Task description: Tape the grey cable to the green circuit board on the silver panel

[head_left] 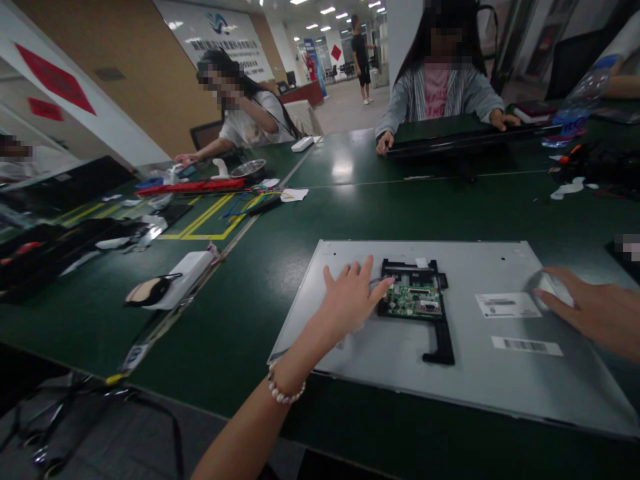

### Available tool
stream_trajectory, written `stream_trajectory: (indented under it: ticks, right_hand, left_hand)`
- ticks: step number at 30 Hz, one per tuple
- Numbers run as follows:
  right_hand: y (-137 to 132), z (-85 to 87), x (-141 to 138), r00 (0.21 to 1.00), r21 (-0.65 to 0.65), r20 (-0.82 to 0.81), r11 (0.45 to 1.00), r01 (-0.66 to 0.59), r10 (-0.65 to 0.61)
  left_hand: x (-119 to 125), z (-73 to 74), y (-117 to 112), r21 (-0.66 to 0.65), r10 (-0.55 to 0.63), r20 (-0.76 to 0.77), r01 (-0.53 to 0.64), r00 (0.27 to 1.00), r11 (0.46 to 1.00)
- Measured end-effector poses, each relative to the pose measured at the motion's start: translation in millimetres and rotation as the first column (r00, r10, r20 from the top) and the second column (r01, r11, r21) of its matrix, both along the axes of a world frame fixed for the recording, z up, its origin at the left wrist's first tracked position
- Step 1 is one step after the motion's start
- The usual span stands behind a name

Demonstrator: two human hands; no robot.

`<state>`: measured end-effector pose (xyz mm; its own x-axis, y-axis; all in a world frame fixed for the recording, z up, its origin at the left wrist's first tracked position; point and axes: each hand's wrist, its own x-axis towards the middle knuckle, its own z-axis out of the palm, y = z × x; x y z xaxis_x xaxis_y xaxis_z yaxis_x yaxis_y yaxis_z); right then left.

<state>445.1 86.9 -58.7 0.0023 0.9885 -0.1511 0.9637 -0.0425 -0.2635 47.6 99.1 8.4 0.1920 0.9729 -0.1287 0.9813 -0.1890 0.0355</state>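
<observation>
A flat grey metal panel (pixel 480 380), like the back of a display, lies on the table in front of me. Near its middle sits a black plastic bracket (pixel 443 343) framing a green circuit board (pixel 407 301). My left hand (pixel 350 297) is over the panel's left part with fingers spread, the thumb reaching to the board's left edge by some thin wires. On the right, my right hand (pixel 593 310) is curled at the panel's right side, thumb and fingers around a small whitish piece (pixel 557 288), too blurred to name. Two white labels (pixel 507 305) are stuck beside it.
Across the green table (pixel 240 293), a person handles a black flat screen (pixel 470 141). Another person sits at far left near a metal bowl (pixel 250 170) and coloured wires. A white power strip (pixel 187 280) lies left; a plastic bottle (pixel 580 103) stands at back right.
</observation>
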Motion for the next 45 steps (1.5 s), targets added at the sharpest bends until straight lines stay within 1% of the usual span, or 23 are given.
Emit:
stream_trajectory:
  ticks: [3, 5, 9, 13, 15, 17, 20, 22, 24, 27, 29, 33, 37, 40, 42, 45]
  right_hand:
    - [-1.0, 10.9, -21.9, 1.000, -0.093, 0.004, 0.996, -0.010, 0.010]
    - [-3.3, 15.9, -34.5, 0.999, -0.116, -0.026, 0.992, -0.047, 0.044]
    - [-8.7, 19.4, -53.2, 0.977, -0.163, -0.160, 0.973, -0.165, 0.139]
    - [-12.1, 16.6, -60.9, 0.928, -0.162, -0.281, 0.942, -0.295, 0.243]
    - [-13.2, 14.5, -61.8, 0.907, -0.155, -0.304, 0.924, -0.351, 0.293]
    - [-14.2, 12.8, -62.6, 0.895, -0.121, -0.300, 0.918, -0.378, 0.329]
    - [-16.7, 13.3, -66.3, 0.871, -0.059, -0.302, 0.904, -0.422, 0.387]
    - [-20.4, 16.4, -71.0, 0.838, -0.051, -0.322, 0.876, -0.480, 0.440]
    - [-26.2, 20.9, -76.6, 0.815, -0.047, -0.329, 0.854, -0.519, 0.477]
    - [-36.5, 27.0, -84.2, 0.813, -0.034, -0.299, 0.846, -0.532, 0.499]
    - [-42.3, 29.0, -88.4, 0.800, -0.045, -0.292, 0.828, -0.559, 0.524]
    - [-49.3, 28.4, -98.4, 0.736, -0.079, -0.315, 0.756, -0.650, 0.599]
    - [-54.0, 24.2, -111.0, 0.663, -0.060, -0.355, 0.692, -0.719, 0.659]
    - [-55.3, 21.1, -118.8, 0.639, -0.047, -0.383, 0.676, -0.735, 0.668]
    - [-54.9, 20.0, -122.9, 0.641, -0.050, -0.391, 0.680, -0.731, 0.660]
    - [-54.3, 20.8, -128.3, 0.648, -0.052, -0.404, 0.691, -0.721, 0.645]
  left_hand:
    - [0.3, 2.3, 0.8, 0.093, 0.046, -0.058, -0.041, 0.997, 0.995]
    - [5.5, 4.6, -1.7, 0.150, 0.034, -0.077, -0.023, 0.996, 0.988]
    - [22.8, 5.0, -16.9, 0.115, -0.132, -0.021, 0.134, 0.991, 0.984]
    - [40.3, -2.2, -37.6, 0.114, -0.281, 0.021, 0.277, 0.959, 0.954]
    - [47.1, -5.2, -46.1, 0.118, -0.355, 0.033, 0.349, 0.934, 0.930]
    - [52.3, -6.4, -53.1, 0.116, -0.423, 0.043, 0.416, 0.905, 0.902]
    - [57.3, -5.7, -60.8, 0.114, -0.482, 0.046, 0.475, 0.875, 0.873]
    - [59.1, -5.4, -64.3, 0.120, -0.482, 0.042, 0.474, 0.875, 0.872]
    - [60.3, -6.5, -66.4, 0.137, -0.451, 0.038, 0.442, 0.892, 0.886]
    - [60.8, -11.1, -67.4, 0.166, -0.385, 0.026, 0.376, 0.923, 0.912]
    - [60.5, -15.6, -66.8, 0.172, -0.353, 0.018, 0.345, 0.935, 0.923]
    - [58.8, -23.9, -63.1, 0.141, -0.317, -0.003, 0.314, 0.948, 0.939]
    - [58.2, -29.2, -58.8, 0.110, -0.258, -0.026, 0.259, 0.966, 0.960]
    - [57.4, -32.0, -57.3, 0.094, -0.221, -0.026, 0.223, 0.975, 0.970]
    - [55.2, -32.4, -56.4, 0.068, -0.228, -0.013, 0.228, 0.974, 0.971]
    - [49.6, -29.9, -53.9, -0.012, -0.236, 0.018, 0.237, 0.972, 0.972]
